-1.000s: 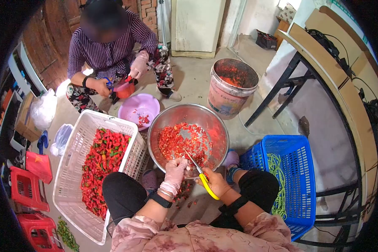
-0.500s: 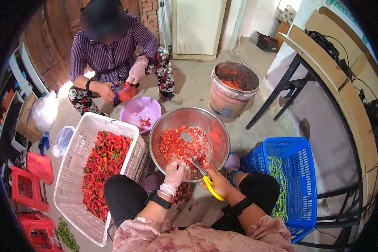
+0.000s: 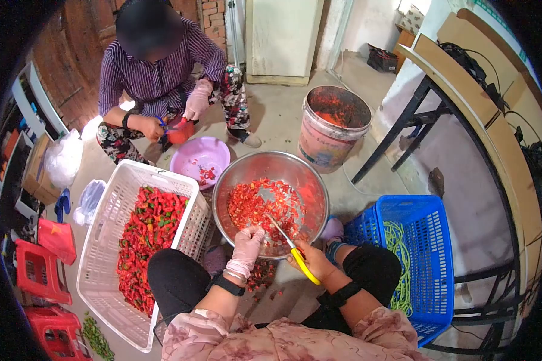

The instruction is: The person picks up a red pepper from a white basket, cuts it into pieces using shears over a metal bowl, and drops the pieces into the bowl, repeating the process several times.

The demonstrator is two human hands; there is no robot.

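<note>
A wide steel bowl [image 3: 317, 186] stands between my knees, with chopped red chili peppers [image 3: 247, 204] spread over its bottom. My left hand [image 3: 247, 246], in a thin pale glove, is at the bowl's near rim. Its fingers are pinched together, and whatever is in them is too small to make out. My right hand [image 3: 310, 260] is bare and closed around the yellow handles of a pair of scissors [image 3: 305, 268]. The scissors' blades point up and left over the chopped peppers, a little right of my left hand.
To my left stands a white crate [image 3: 96, 265] of whole red peppers [image 3: 147, 240]. A blue basket [image 3: 436, 259] with long green beans [image 3: 397, 265] is at right. Ahead are a purple basin [image 3: 214, 149], a stained bucket [image 3: 331, 141], and a co-worker [image 3: 156, 84] holding blue-handled scissors.
The scissors' blades have swung up, away from my left hand's fingers. My left hand has shifted slightly, staying by the near rim.
</note>
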